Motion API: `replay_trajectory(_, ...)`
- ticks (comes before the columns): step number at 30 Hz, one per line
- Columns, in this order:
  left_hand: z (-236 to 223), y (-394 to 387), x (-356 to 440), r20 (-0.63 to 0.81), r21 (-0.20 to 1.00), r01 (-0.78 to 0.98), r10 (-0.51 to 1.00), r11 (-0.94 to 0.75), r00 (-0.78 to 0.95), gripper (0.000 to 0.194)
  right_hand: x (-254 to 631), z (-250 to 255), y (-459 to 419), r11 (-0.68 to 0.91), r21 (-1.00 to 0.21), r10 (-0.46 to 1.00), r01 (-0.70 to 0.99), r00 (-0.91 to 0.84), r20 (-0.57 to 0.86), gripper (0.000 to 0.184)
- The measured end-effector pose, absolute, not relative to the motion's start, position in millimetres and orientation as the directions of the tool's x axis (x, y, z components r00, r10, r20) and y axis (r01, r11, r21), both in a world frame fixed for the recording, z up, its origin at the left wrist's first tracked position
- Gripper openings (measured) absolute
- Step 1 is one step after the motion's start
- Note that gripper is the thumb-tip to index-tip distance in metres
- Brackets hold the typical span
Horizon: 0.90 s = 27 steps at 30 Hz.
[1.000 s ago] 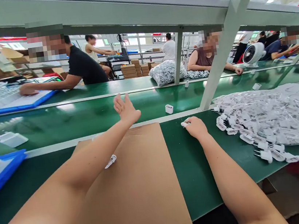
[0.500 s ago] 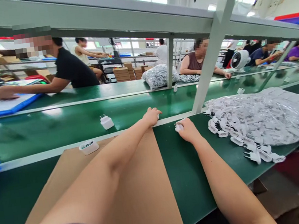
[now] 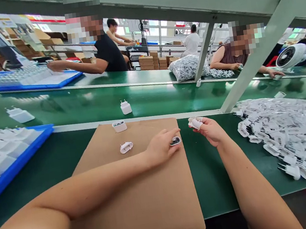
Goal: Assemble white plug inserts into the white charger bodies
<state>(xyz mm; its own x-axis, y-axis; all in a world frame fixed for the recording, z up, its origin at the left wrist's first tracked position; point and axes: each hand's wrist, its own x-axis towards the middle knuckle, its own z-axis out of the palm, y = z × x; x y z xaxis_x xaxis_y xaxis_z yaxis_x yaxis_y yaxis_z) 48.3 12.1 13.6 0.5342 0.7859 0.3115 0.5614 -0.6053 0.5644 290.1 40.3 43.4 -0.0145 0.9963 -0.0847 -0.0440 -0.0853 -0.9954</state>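
My left hand (image 3: 161, 147) rests on the brown cardboard sheet (image 3: 140, 191) with its fingers closed round a small white charger shell (image 3: 175, 140). Just to the right, my right hand (image 3: 210, 129) is lifted a little off the green bench and pinches a white plug piece (image 3: 195, 123). A loose plug piece (image 3: 126, 147) and an open white shell (image 3: 119, 126) lie on the cardboard's far left part. A white charger (image 3: 125, 107) stands on the green conveyor belt (image 3: 84, 106) beyond.
A big heap of white plug pieces (image 3: 287, 130) covers the bench at right. A blue tray (image 3: 20, 158) of white parts sits at left. A slanted grey frame post (image 3: 250, 64) rises behind. Other people work across the belt.
My left hand came back from the conveyor belt to the cardboard with a white shell in it. My right hand rose off the bench with its plug piece. The view swung left.
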Motion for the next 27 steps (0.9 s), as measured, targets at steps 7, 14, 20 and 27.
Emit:
replay_trajectory(7,-7.0,12.0,44.0,0.278,0.779,0.419,0.856,-0.466,0.436,0.023,261.8,54.3,19.7,-0.096,-0.995,0.991,-0.031,-0.098,-0.093,0.054)
replay_trajectory(14,-8.2,15.6,43.8,0.298,0.817,0.351,0.857,-0.457,0.421,0.021,237.4,42.8,7.6,0.124,-0.964,0.99,0.236,-0.088,0.106,0.03)
replay_trajectory(20,-9.4,16.6,43.4,0.3,0.83,0.32,0.849,-0.457,0.435,0.015,231.8,31.4,5.9,0.165,-0.938,0.985,0.304,-0.103,0.14,0.023)
replay_trajectory(27,-12.0,17.4,41.1,0.323,0.832,0.296,0.844,-0.469,0.429,0.016,232.4,21.2,6.3,0.443,-0.803,0.897,0.398,-0.202,0.394,0.014)
